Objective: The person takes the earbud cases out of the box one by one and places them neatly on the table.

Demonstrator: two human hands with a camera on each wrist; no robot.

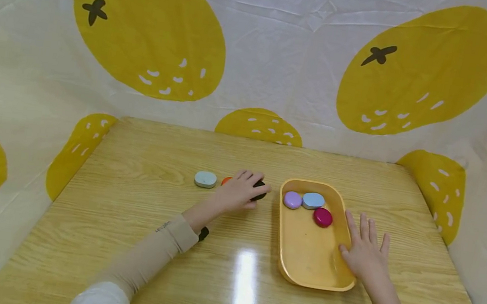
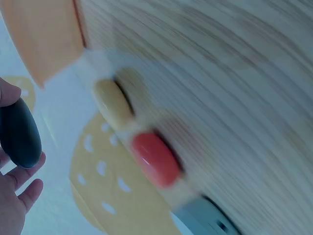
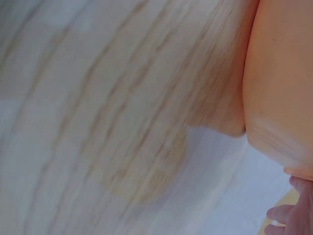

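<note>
My left hand [image 1: 237,193] pinches a smooth, rounded black piece [image 1: 259,191] between thumb and fingers, left of the yellow-orange tray [image 1: 313,253]. In the left wrist view this black piece [image 2: 20,133] appears raised off the table. Near that hand lie a red-orange oval piece [image 2: 155,159] and a cream one [image 2: 112,104], the latter hidden in the head view. My right hand [image 1: 366,253], fingers spread and straight, rests against the tray's right rim. Inside the tray sit a lilac round piece [image 1: 292,200], a light blue oblong one [image 1: 313,200] and a magenta round one [image 1: 323,217].
A pale grey-green oblong piece [image 1: 205,179] lies left of the red-orange one. The wooden table [image 1: 135,240] meets a white cloth [image 1: 280,49] with yellow fruit prints at its back and sides.
</note>
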